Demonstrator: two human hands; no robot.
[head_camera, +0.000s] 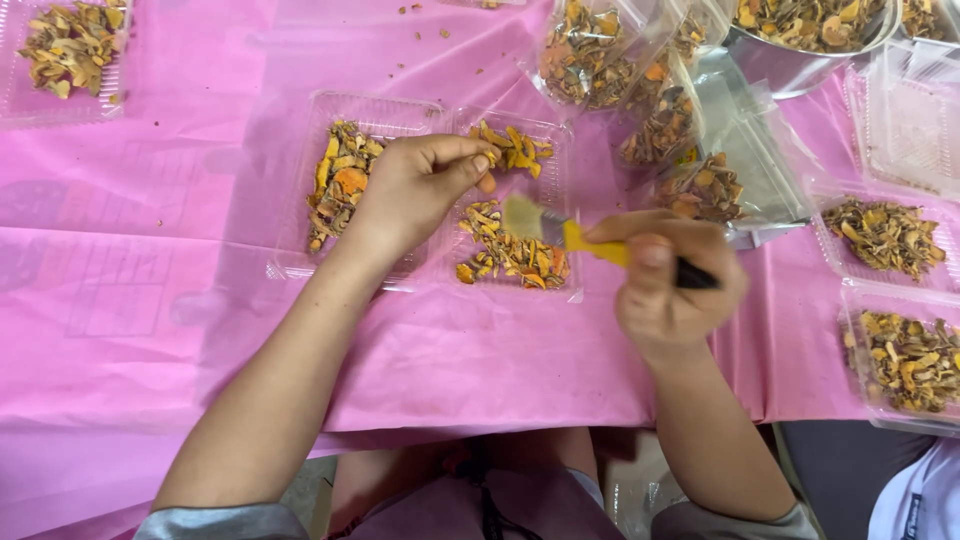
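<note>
Head view: brush (545, 228) in right hand (668, 290), beside left hand (415, 185)

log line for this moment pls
left hand: pinching orange dried piece | right hand: holding yellow-handled brush | under: clear trays

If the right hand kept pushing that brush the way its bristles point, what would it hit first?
The right hand aims the brush up and to the left. It would probably first meet the dried orange pieces in the clear tray, though the left hand's fingertips hover close by; depth is unclear.
</note>
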